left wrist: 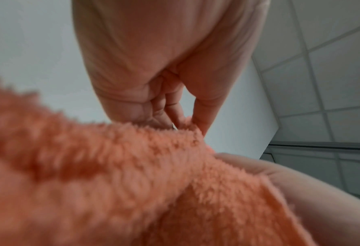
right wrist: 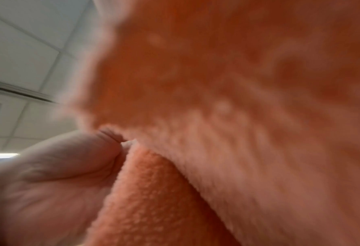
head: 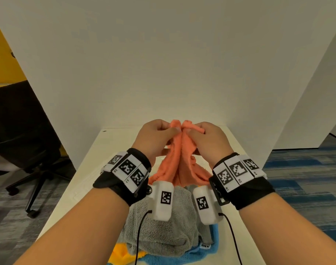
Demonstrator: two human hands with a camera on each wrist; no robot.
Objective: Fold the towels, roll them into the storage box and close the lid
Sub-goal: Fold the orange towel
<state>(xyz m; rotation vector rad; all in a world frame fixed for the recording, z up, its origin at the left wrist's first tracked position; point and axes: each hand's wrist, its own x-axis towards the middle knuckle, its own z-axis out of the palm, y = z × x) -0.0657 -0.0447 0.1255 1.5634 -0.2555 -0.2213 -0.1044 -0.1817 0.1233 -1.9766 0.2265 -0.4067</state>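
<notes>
An orange towel [head: 180, 159] hangs in the air above the table, bunched at its top edge. My left hand [head: 159, 134] pinches that top edge from the left, and my right hand [head: 203, 134] pinches it right beside, thumbs almost touching. The left wrist view shows the orange towel [left wrist: 132, 174] close up, with my left hand [left wrist: 187, 123] pinching its edge. In the right wrist view the orange towel [right wrist: 227, 99] fills the picture, my thumb pressed to it. A grey towel [head: 163, 226] lies heaped below my wrists, on blue [head: 182, 259] and yellow [head: 121, 253] towels. No storage box is in view.
The white table [head: 83, 184] stands between white partition walls [head: 163, 64]. A black office chair [head: 23, 131] stands on the carpet to the left. Blue-striped carpet [head: 307, 178] lies to the right.
</notes>
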